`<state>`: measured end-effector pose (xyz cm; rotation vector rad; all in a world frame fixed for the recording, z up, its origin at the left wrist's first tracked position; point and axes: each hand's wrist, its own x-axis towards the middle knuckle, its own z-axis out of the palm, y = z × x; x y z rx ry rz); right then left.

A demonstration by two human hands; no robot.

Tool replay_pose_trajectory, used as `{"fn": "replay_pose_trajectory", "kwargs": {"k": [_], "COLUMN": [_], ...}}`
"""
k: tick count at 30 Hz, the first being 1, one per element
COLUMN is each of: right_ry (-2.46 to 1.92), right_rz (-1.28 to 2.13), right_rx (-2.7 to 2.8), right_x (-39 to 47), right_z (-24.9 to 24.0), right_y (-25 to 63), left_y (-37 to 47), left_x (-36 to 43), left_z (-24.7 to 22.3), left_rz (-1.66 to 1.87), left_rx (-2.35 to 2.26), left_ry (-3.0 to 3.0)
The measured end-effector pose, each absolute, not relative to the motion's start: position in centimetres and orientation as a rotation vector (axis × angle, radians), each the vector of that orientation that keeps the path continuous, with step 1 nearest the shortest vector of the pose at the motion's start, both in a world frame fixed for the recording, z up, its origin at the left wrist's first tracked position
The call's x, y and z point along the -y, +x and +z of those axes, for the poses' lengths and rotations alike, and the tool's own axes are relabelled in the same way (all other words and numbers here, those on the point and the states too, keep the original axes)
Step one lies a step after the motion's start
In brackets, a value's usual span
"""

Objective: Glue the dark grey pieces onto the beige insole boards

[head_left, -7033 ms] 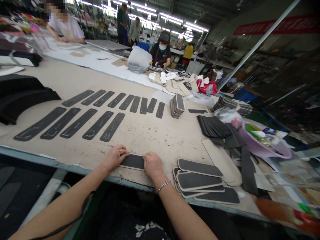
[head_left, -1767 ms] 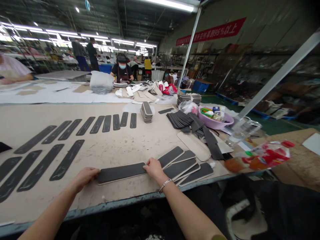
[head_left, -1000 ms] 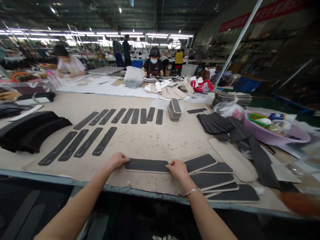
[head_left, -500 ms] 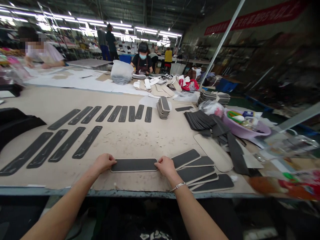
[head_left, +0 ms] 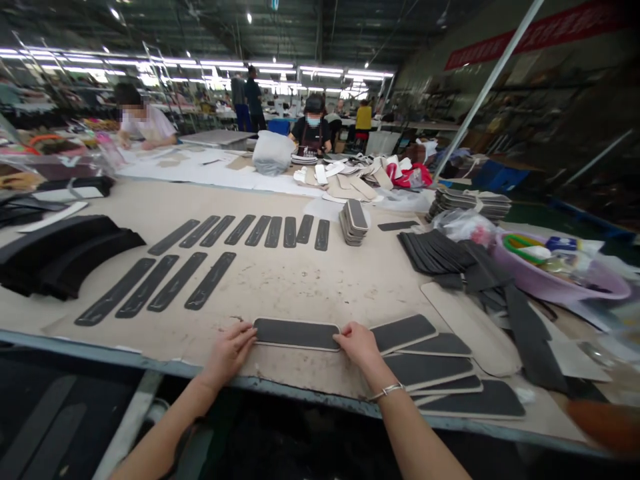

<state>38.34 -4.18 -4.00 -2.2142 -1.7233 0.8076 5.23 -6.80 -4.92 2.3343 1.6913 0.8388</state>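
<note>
A long dark grey panel with rounded corners and a pale beige rim (head_left: 297, 334) lies along the table's near side, with a hand at each end. My left hand (head_left: 231, 352) grips its left end, fingers bunched at the edge. At the opposite end, my right hand (head_left: 359, 343) pinches the corner between thumb and fingers. Close to the right hand, several similar rimmed panels (head_left: 430, 370) lie fanned out and overlapping. Farther left, two rows of dark strips with a glossy, wet-looking surface (head_left: 210, 281) are spread over the beige table cover (head_left: 300, 287).
A small stack of rimmed panels (head_left: 354, 222) stands mid-table. To the right are black pieces (head_left: 435, 252) and a lilac basin (head_left: 560, 273) of odds and ends. Curved black parts (head_left: 65, 253) lie at left. Co-workers sit across the table, beside a white bag (head_left: 273, 153).
The view has swung left, so everything appears farther right. My left hand's fingers have shifted from a tight pinch to lying more along the panel's end. My right hand keeps its pinch.
</note>
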Motion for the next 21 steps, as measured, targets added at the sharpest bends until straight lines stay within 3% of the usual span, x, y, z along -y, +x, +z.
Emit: {"fn": "replay_pose_trajectory", "kwargs": {"k": [5, 21], "right_ry": [-2.214, -2.199], "right_rz": [0.836, 0.789], "right_rx": [1.714, 1.729], "right_x": [4.1, 4.2], "right_z": [-4.6, -3.6], "right_y": [38.5, 38.2], "left_y": [6.0, 6.3], "left_x": [8.0, 7.6], "left_z": [-6.0, -6.0], "left_rz": [0.700, 0.822], "left_rx": [-1.472, -1.503], "left_ry": [2.726, 2.844]}}
